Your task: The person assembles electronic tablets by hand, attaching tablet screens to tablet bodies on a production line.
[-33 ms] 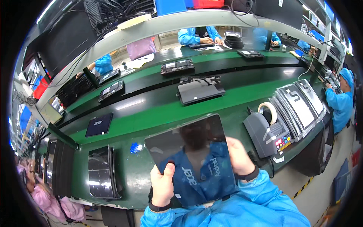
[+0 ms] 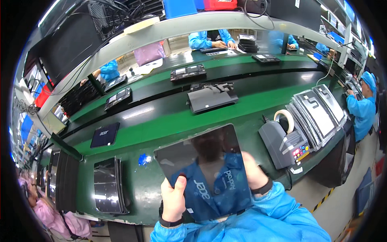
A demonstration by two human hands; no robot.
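Note:
Tilted before me is a dark, glossy tablet [image 2: 211,161] with light lettering on its lit screen and reflections across the glass. My left hand [image 2: 173,201] grips its left edge, thumb on the front and the other fingers hidden behind. At the opposite edge is my right hand [image 2: 254,174], closed on the tablet from the side, its fingers mostly out of sight behind it. A small white sticker [image 2: 190,210] shows near the tablet's lower left corner.
Left on the green bench [image 2: 141,185] lie a stack of glossy panels [image 2: 108,185], a dark tablet [image 2: 105,134] and blue scraps [image 2: 144,159]. A grey tape dispenser [image 2: 278,141] and bagged panels [image 2: 318,113] stand right. Opened devices [image 2: 211,99] line the far conveyor; co-workers sit beyond.
The tablet's upper edge has dipped very slightly, and the view has shifted a little. Both hands keep their hold on it.

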